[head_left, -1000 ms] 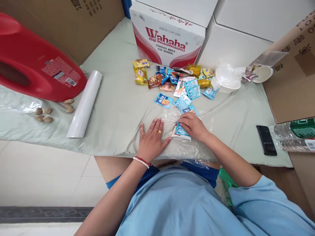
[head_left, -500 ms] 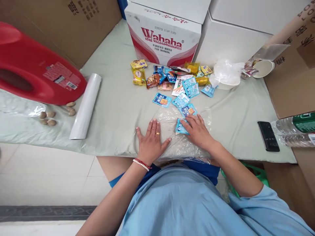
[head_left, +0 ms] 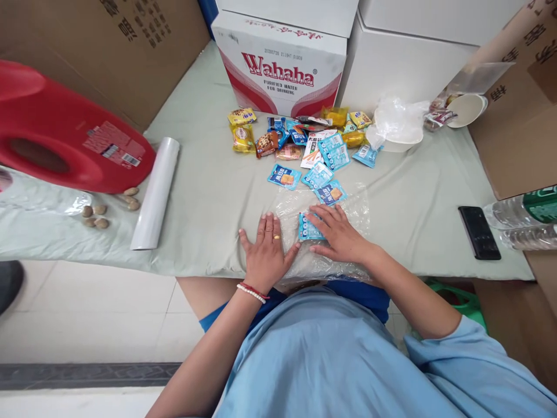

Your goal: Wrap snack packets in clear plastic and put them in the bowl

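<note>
While right fingers (head_left: 324,215) touch blue packet (head_left: 307,227), box (head_left: 279,68) reads "Wahaha".

From my head the camera looks forward and down, my left hand (head_left: 266,253) and right hand (head_left: 342,233) near, the Wahaha carton (head_left: 278,72) far.

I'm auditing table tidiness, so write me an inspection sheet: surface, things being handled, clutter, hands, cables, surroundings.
Surface: pale green cloth, wrinkled.
Job's things: blue packet on clear film; more snack packets beyond it.
Clutter: red jug, white roll and brown nut-like pieces on the left; phone and bottles on the right.
Hands: left hand palm down, spread, left of the blue packet; right hand partly over it.
Cables: nothing seen.
Surroundings: Wahaha box behind the snack packets; brown cartons on both sides; tiled floor below.
</note>
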The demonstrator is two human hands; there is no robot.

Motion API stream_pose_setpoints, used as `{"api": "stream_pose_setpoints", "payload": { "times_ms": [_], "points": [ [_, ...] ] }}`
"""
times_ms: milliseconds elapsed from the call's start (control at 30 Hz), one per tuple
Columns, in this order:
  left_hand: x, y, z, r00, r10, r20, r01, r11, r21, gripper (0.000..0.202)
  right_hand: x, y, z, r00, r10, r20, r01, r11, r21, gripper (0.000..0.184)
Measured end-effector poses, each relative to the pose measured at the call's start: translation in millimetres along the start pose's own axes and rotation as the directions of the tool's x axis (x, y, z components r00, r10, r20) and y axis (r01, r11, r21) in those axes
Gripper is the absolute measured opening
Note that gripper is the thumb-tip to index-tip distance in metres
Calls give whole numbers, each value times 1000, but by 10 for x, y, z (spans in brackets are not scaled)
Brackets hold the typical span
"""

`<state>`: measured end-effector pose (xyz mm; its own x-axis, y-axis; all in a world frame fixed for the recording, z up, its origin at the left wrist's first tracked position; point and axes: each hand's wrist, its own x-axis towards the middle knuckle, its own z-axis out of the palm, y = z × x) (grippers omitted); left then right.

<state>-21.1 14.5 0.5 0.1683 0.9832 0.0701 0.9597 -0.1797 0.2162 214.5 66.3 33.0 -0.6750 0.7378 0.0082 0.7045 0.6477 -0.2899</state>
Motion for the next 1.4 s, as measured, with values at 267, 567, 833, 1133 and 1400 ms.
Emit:
{"api": "stream_pose_setpoints", "payload": {
  "times_ms": [267,567,833,1133,1400],
  "points": [
    [-2,-3,32,1000,-1,-9,1,1000,18,81,26,177,42,997,-78,-5,77,993,-87,71],
    [10,5,-2,1000,-11,5,11,1000,21,81,-75,203,50,998,-68,-3,67,995,-71,67],
    [-83,-26,-208,996,-17,-92,17,1000,2,73,-215,137,-194,993,-47,-107,49,999,17,69],
    [-326,-566,-153,753,658,-7,-637,726,-258,31,-1186,128,-96,992,-117,-43,124,970,207,51],
    [183,-666,-531,905,367,217,-151,753,-640,31,-922,434,-286,983,157,-93,-78,822,564,30]
  ]
}}
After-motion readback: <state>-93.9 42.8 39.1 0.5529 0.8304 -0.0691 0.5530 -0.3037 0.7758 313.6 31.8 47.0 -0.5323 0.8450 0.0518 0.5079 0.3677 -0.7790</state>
